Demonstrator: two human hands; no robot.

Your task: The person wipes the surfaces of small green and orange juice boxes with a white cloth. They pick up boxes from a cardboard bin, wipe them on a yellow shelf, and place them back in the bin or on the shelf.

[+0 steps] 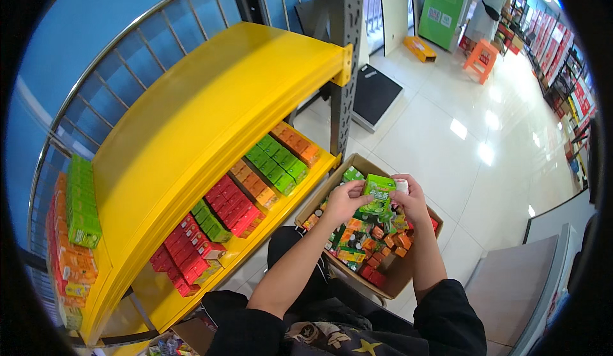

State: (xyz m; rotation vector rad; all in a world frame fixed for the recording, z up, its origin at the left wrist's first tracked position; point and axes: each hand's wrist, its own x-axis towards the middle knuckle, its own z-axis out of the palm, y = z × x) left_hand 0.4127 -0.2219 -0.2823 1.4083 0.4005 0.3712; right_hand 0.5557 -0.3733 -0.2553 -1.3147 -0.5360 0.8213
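Between both hands, over an open cardboard box (400, 282), is a green drink carton (380, 188) with printed writing. My left hand (344, 202) grips its left side, thumb across the front. From the right, my right hand (413, 200) holds the same carton with its thumb on the edge. A small whitish item (401, 186) shows beside the right fingers; whether they hold it is unclear. Below, the box contains a jumble of small packs, among them orange cartons (401, 241) and red cartons (372, 274). The hands and the held carton hide part of this pile.
Left of the box stands a yellow metal shelf (215, 83). Its lower level (282, 200) bears rows of red, green and orange cartons. A perforated grey post (341, 111) rises at its corner. Farther off are a black-topped platform (376, 95), an orange stool (481, 59) and a person (488, 13).
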